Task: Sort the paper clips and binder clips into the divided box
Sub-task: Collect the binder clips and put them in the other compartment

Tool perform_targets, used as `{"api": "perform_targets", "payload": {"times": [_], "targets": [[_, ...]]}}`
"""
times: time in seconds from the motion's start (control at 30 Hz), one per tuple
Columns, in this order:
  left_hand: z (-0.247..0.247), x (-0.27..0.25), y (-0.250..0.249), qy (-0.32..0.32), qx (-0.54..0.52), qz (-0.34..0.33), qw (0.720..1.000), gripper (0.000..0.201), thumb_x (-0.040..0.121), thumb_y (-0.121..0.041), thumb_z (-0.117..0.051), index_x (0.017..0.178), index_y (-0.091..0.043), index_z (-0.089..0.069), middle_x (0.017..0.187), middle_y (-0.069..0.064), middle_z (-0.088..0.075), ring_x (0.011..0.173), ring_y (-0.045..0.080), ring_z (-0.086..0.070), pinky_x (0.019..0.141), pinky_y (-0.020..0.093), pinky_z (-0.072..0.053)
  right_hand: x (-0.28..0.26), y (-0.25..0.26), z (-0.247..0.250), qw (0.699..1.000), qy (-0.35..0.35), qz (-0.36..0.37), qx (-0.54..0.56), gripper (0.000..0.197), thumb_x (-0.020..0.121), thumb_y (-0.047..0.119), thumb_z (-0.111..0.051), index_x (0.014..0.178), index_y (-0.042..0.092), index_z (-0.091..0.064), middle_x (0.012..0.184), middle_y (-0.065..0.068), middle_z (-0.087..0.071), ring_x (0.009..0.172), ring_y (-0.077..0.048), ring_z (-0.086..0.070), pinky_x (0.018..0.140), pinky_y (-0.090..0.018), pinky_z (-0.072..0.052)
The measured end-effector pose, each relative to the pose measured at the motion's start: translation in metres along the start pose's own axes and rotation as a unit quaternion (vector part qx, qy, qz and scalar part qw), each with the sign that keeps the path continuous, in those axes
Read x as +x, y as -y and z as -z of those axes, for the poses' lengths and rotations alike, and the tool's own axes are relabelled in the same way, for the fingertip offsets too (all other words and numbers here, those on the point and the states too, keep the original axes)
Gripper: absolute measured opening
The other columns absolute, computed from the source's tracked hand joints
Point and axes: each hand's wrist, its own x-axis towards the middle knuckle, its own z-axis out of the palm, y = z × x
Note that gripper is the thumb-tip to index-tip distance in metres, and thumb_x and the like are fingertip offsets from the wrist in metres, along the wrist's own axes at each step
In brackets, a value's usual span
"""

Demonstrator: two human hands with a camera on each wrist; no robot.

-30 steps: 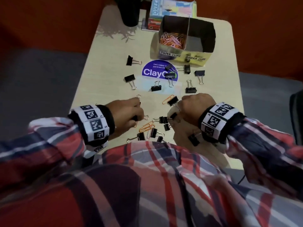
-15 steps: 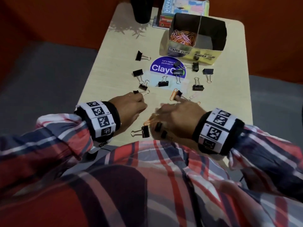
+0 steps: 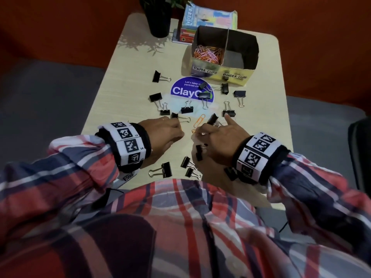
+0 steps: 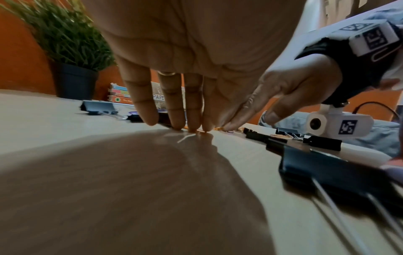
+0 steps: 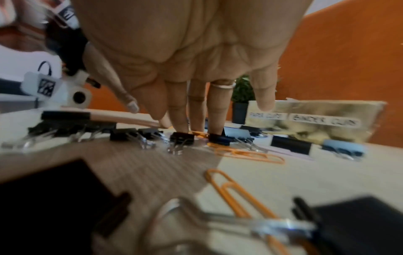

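Observation:
My left hand (image 3: 166,131) has straight fingers, tips pressed on the table over an orange paper clip (image 4: 197,131). My right hand (image 3: 217,134) faces it. Its fingers (image 5: 181,119) point straight down among small black binder clips (image 5: 182,138) and orange paper clips (image 5: 246,154). Another orange paper clip (image 3: 200,120) lies just beyond both hands. Black binder clips (image 3: 164,169) are scattered across the table. The divided box (image 3: 220,74) stands at the back right, with pink and orange paper clips (image 3: 207,54) in its left compartment.
A potted plant (image 3: 158,19) and a stack of books (image 3: 208,19) stand behind the box. A round blue sticker (image 3: 185,90) lies mid-table with binder clips on it. The table's right edge (image 3: 284,109) is close to my right hand.
My right hand went from a fist to straight fingers and moved forward. My left hand also slid forward. Their fingertips now meet at the orange paper clips.

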Motion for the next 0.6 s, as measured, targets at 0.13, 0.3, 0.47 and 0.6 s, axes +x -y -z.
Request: {"api": "perform_targets", "payload": {"times": [0.13, 0.3, 0.47, 0.6], "targets": [[0.007, 0.024, -0.011, -0.031, -0.009, -0.044, 0.998, 0.025, 0.094, -0.019, -0.047, 0.114, -0.02, -0.061, 0.112, -0.001, -0.055, 0.102, 0.02, -0.056, 0.081, 0.036, -0.049, -0.017, -0.023, -0.005, 0.992, -0.074, -0.065, 0.081, 0.046, 0.092, 0.032, -0.043, 0.137, 0.036, -0.045, 0.147, 0.017, -0.035, 0.127, -0.007, -0.047, 0.117, -0.051, -0.006], [0.017, 0.05, -0.027, -0.086, -0.037, -0.02, 0.995, 0.029, 0.099, -0.022, -0.045, 0.126, -0.019, -0.055, 0.115, 0.002, -0.052, 0.099, 0.021, -0.055, 0.08, 0.033, -0.047, -0.028, -0.054, -0.009, 0.974, -0.074, -0.168, 0.134, 0.053, 0.087, 0.016, -0.049, 0.137, 0.03, -0.047, 0.149, 0.013, -0.034, 0.129, -0.011, -0.045, 0.118, -0.046, -0.012], [0.027, 0.075, -0.034, -0.004, 0.043, -0.034, 0.998, 0.038, 0.093, -0.019, -0.055, 0.13, -0.025, -0.051, 0.127, 0.005, -0.046, 0.113, 0.027, -0.047, 0.089, 0.043, -0.049, -0.022, -0.048, -0.011, 0.976, -0.042, -0.156, 0.145, 0.043, 0.093, 0.025, -0.037, 0.134, 0.029, -0.05, 0.149, 0.013, -0.033, 0.126, -0.015, -0.048, 0.116, -0.049, -0.016], [0.026, 0.08, -0.027, -0.013, 0.057, -0.006, 0.998, 0.034, 0.091, -0.014, -0.054, 0.125, -0.012, -0.053, 0.119, 0.011, -0.05, 0.104, 0.029, -0.051, 0.084, 0.04, -0.049, -0.028, -0.055, -0.024, 0.974, -0.038, -0.189, 0.121, 0.042, 0.093, 0.027, -0.035, 0.133, 0.031, -0.051, 0.145, 0.013, -0.035, 0.114, -0.018, -0.058, 0.116, -0.048, -0.016]]}}
